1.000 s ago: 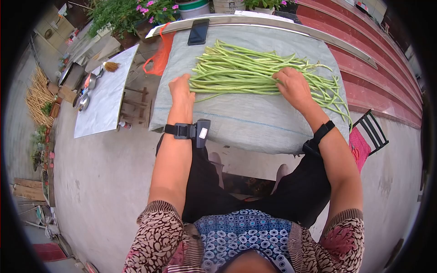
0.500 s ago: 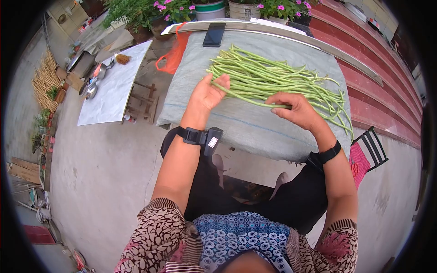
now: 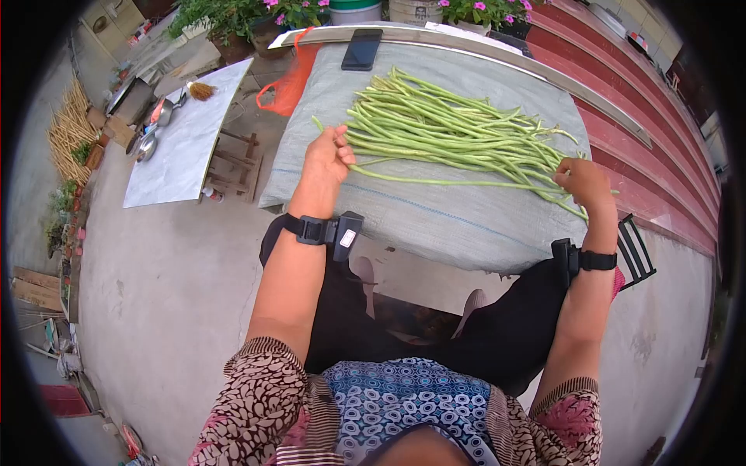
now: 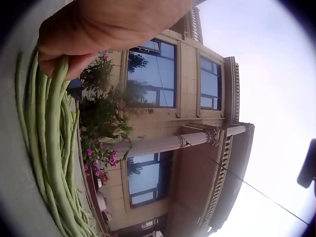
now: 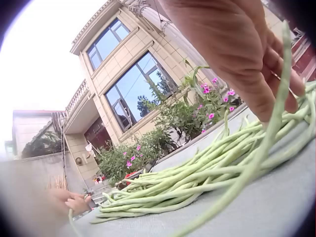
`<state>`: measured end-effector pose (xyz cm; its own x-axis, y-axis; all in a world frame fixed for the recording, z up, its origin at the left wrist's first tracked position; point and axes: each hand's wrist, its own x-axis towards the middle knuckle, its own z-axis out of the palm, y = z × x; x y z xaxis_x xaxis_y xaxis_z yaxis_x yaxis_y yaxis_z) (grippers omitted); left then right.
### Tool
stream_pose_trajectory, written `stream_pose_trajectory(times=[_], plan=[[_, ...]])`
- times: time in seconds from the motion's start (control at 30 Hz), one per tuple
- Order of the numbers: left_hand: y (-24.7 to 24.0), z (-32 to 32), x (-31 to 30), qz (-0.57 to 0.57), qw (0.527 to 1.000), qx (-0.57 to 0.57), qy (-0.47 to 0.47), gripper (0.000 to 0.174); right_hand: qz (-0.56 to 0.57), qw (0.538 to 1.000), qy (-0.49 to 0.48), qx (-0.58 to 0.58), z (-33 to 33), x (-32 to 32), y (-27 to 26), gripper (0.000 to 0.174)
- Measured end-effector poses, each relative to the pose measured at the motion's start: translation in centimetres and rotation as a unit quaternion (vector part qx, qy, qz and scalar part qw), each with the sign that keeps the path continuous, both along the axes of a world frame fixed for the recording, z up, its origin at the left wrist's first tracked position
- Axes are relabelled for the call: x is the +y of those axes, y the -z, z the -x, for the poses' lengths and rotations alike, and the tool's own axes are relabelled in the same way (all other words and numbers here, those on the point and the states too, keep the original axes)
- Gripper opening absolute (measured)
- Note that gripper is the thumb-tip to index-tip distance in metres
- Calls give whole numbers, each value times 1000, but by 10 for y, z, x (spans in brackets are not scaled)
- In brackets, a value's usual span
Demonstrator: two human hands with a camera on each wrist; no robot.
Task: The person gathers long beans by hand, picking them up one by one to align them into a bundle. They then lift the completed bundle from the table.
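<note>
A heap of long green beans (image 3: 458,128) lies lengthwise across the covered table. At its left end my left hand (image 3: 328,155) pinches one long bean (image 3: 435,182), which stretches along the near side of the heap. In the left wrist view the bean (image 4: 54,133) comes out from under the curled fingers. My right hand (image 3: 587,182) is at the bean's other end, fingers bent round it, with a short tip sticking out past the hand. The right wrist view has this bean (image 5: 247,175) rising across the fingers (image 5: 276,64), above the heap.
A grey woven sheet (image 3: 435,213) covers the table. Along the far edge are a phone (image 3: 362,50), a long board (image 3: 482,48) and an orange plastic bag (image 3: 289,85). A side table (image 3: 186,147) with a brush stands left; red steps (image 3: 637,101) rise at right.
The right hand went from the heap's near edge toward me, then out to the right along one bean. The left hand lifted, turned palm up, then closed on that bean's left end.
</note>
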<state>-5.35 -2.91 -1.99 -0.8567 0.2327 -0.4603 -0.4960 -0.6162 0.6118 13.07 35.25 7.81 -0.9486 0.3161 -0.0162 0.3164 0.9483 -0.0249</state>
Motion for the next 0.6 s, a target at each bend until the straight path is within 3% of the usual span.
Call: stream_pose_trajectory(times=[0.07,0.13,0.2,0.3,0.4,0.5,0.6], plan=[[-2,-2,3,-7,1000,-8,-1,22,-8,996,-50,-70,4,13,23,18],[-1,-3,6,-4,1000,-15,-6,20,215,973,-77,43,22,-2,35,15],[3,-4,8,6,1000,-20,-19,18,236,962,-99,96,36,-29,36,14],[12,-3,3,-45,998,-32,12,17,132,956,-193,179,41,-72,50,16],[23,-1,1,-57,996,-67,22,17,29,957,-253,140,54,-78,73,17],[9,-17,8,50,997,-46,44,23,69,950,-256,164,56,-80,71,15],[6,-21,11,58,993,-12,98,30,284,924,-194,169,52,-84,63,12]])
